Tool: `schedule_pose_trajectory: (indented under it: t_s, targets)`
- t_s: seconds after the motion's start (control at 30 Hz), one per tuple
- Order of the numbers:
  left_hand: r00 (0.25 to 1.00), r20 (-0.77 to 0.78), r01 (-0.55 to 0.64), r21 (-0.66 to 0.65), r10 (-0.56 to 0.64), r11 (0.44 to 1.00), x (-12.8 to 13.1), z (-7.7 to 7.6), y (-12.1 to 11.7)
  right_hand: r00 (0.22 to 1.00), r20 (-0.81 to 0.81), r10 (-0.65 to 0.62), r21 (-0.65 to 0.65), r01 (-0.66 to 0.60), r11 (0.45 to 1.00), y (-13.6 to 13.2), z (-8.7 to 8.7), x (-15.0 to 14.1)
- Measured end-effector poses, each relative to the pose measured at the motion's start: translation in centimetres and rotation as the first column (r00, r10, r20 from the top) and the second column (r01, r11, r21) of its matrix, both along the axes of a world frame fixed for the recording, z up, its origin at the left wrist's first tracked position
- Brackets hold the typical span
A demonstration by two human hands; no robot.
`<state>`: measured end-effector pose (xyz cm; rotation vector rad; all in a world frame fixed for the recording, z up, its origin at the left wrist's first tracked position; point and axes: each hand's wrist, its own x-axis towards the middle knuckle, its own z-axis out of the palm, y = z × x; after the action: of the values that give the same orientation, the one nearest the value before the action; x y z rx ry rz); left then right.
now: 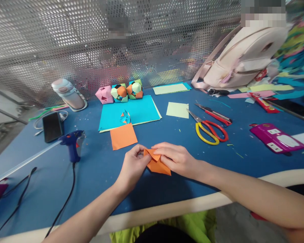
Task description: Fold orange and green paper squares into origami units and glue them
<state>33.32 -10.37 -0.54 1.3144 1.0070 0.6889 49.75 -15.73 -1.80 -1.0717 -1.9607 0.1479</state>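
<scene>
Both hands hold a partly folded piece of orange paper (159,166) just above the table's near side. My left hand (135,163) pinches its left corner between thumb and fingers. On the right, my right hand (178,158) grips the upper edge, where a small pointed flap is folded down. Beyond my left hand lies a flat orange paper square (123,136), touching a stack of blue sheets (142,109). A small blue and orange folded paper piece (125,117) rests on that stack.
Scissors (207,130) and a red cutter (215,114) lie right of centre, near a pale green square (177,110). A blue glue gun (72,143) stands left with its cord. Paper balls (120,92), a bottle (69,95), a backpack (245,57) and a purple power strip (277,137) surround the workspace.
</scene>
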Motion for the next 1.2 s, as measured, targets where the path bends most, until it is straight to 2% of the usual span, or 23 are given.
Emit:
schedule_pose_trajectory:
  t_s: [0.2, 0.4, 0.67, 0.77, 0.97, 1.2]
  targets:
    - [0.999, -0.028, 0.043, 0.017, -0.042, 0.999, -0.2, 0.2, 0.0, 0.999, 0.045, -0.014, 0.051, 0.011, 0.999, 0.0, -0.2, 0.0]
    - [0.995, 0.010, 0.097, 0.048, -0.098, 0.994, -0.3, 0.4, 0.1, 1.000, 0.026, -0.004, 0.082, 0.001, 0.997, 0.0, 0.1, -0.2]
    - [0.983, 0.051, 0.178, -0.071, -0.174, 0.982, -0.8, 1.4, 0.3, 1.000, 0.018, -0.008, 0.124, 0.006, 0.992, 0.0, 0.2, 0.0]
    - [0.982, -0.009, 0.189, -0.009, -0.189, 0.982, -0.9, 1.7, 0.4, 1.000, 0.022, -0.010, 0.133, 0.007, 0.991, 0.1, 0.1, 0.1]
    - [0.981, -0.144, 0.160, 0.236, -0.129, 0.958, -0.9, 1.1, 0.3, 0.995, 0.092, -0.033, 0.103, 0.023, 0.994, -0.2, -0.1, 0.2]
    - [0.979, -0.157, 0.181, 0.380, -0.130, 0.907, -1.0, 0.8, 0.3, 0.977, 0.206, -0.051, 0.099, 0.030, 0.995, -0.3, -0.2, 0.4]
